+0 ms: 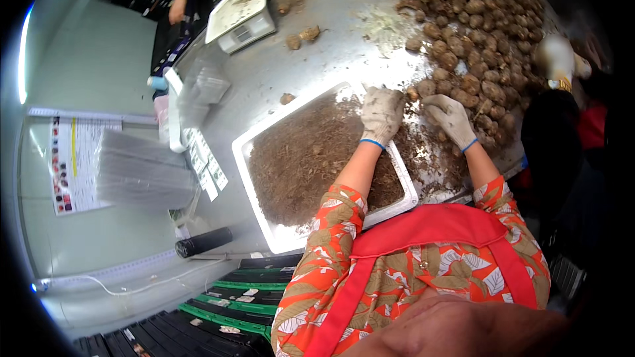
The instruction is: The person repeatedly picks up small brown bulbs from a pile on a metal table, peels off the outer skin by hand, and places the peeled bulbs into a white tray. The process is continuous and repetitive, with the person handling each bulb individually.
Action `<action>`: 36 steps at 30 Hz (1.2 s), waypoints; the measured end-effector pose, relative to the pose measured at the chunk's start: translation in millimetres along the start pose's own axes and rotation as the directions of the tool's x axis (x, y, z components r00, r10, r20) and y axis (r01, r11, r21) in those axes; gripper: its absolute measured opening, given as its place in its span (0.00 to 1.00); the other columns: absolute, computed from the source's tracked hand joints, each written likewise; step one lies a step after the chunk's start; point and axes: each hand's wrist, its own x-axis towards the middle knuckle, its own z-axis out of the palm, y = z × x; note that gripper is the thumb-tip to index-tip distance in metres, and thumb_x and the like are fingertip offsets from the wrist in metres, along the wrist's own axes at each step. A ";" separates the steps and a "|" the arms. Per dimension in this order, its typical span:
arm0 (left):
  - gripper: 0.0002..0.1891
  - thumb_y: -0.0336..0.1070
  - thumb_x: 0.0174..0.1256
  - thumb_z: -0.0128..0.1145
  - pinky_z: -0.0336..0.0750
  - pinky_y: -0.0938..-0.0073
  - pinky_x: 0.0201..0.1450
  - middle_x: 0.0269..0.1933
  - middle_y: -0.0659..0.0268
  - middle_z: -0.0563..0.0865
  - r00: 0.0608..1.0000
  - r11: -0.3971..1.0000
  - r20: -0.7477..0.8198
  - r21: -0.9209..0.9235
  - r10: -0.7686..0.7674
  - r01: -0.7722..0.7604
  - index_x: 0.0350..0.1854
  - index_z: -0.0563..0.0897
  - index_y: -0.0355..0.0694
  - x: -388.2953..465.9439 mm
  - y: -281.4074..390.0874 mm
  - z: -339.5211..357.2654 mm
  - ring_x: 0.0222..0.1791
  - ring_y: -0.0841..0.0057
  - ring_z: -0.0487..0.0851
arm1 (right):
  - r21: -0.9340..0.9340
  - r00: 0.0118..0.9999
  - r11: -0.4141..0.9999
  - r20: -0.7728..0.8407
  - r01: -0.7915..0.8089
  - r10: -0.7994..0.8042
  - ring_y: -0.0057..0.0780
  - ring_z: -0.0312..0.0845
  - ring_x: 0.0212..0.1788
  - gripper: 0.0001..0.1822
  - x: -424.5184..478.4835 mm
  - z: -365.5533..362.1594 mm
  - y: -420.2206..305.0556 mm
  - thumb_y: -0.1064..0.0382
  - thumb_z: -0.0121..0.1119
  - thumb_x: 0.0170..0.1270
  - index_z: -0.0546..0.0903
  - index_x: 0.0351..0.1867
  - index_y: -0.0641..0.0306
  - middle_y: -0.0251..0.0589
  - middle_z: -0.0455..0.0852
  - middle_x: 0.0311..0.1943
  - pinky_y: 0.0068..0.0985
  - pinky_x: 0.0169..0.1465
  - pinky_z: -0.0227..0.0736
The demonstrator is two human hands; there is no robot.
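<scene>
My left hand (382,114), in a soiled white knit glove with a blue cuff edge, is curled over the right rim of a white tray (261,225). Its fingers point away from me, and what they may hold is hidden. Brown soil and root fibres (307,158) cover the tray's floor. To the right, my right hand (449,116), gloved alike, is bent at the near edge of a big heap of brown taro corms (476,49). Its palm side is out of sight. A small corm (412,93) lies between the two hands, with loose dirt (426,158) below on the metal table.
A white weighing scale (243,15) stands at the far left, near another person's hand (177,10). Clear plastic bags (144,171) and label strips (203,161) lie at the left edge. Another person's gloved hand (555,57) is right of the heap. Black-and-green crates (233,302) stand below.
</scene>
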 end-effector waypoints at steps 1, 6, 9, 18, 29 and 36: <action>0.08 0.39 0.63 0.61 0.76 0.53 0.49 0.31 0.55 0.89 1.000 1.000 0.000 0.017 0.025 -0.025 0.34 0.89 0.42 -0.2 -1.9 1.9 0.37 0.54 0.85 | -0.031 0.999 0.998 -0.011 0.049 -0.049 0.21 0.83 0.41 0.10 0.8 -1.8 5.4 0.68 0.58 0.71 0.85 0.49 0.69 0.38 0.88 0.40 0.22 0.46 0.78; 0.10 0.42 0.65 0.59 0.75 0.54 0.53 0.33 0.55 0.89 0.999 0.996 0.027 0.079 -0.043 0.041 0.36 0.89 0.42 -1.9 -4.2 6.8 0.39 0.54 0.85 | 0.092 0.994 0.996 -0.107 0.017 -0.007 0.17 0.82 0.37 0.10 -5.3 -0.7 2.7 0.68 0.58 0.72 0.84 0.50 0.68 0.35 0.87 0.38 0.19 0.39 0.77; 0.10 0.41 0.66 0.59 0.75 0.55 0.54 0.33 0.55 0.89 0.997 0.995 0.046 0.073 -0.068 0.065 0.37 0.89 0.43 -1.5 -4.4 6.4 0.40 0.54 0.85 | 0.128 0.987 0.991 -0.152 -0.027 0.047 0.17 0.83 0.37 0.11 -2.9 -7.1 16.6 0.66 0.58 0.74 0.84 0.52 0.65 0.32 0.87 0.38 0.18 0.40 0.79; 0.07 0.30 0.57 0.55 0.75 0.59 0.53 0.30 0.53 0.87 0.999 0.991 -0.008 0.130 -0.032 0.033 0.32 0.86 0.40 -0.6 -7.6 15.3 0.38 0.56 0.86 | 0.052 0.986 0.994 -0.143 0.094 -0.086 0.16 0.80 0.38 0.11 -1.0 -7.4 27.9 0.68 0.55 0.75 0.84 0.52 0.67 0.34 0.87 0.41 0.18 0.40 0.77; 0.15 0.44 0.70 0.55 0.75 0.54 0.53 0.33 0.51 0.88 0.994 0.994 -0.004 0.036 -0.105 0.105 0.33 0.88 0.40 -5.3 -1.0 0.4 0.41 0.50 0.84 | -0.095 0.984 0.986 -0.098 0.141 -0.150 0.19 0.78 0.43 0.11 0.3 -8.5 31.9 0.69 0.57 0.73 0.83 0.53 0.70 0.34 0.87 0.43 0.20 0.47 0.74; 0.09 0.37 0.64 0.56 0.72 0.60 0.58 0.33 0.54 0.88 0.993 0.992 0.037 0.056 -0.111 0.109 0.34 0.88 0.41 -3.3 0.9 1.2 0.42 0.57 0.85 | 0.024 0.992 0.996 -0.095 0.087 -0.085 0.16 0.78 0.40 0.11 -1.0 -8.1 29.2 0.69 0.57 0.74 0.83 0.53 0.70 0.33 0.86 0.43 0.17 0.41 0.74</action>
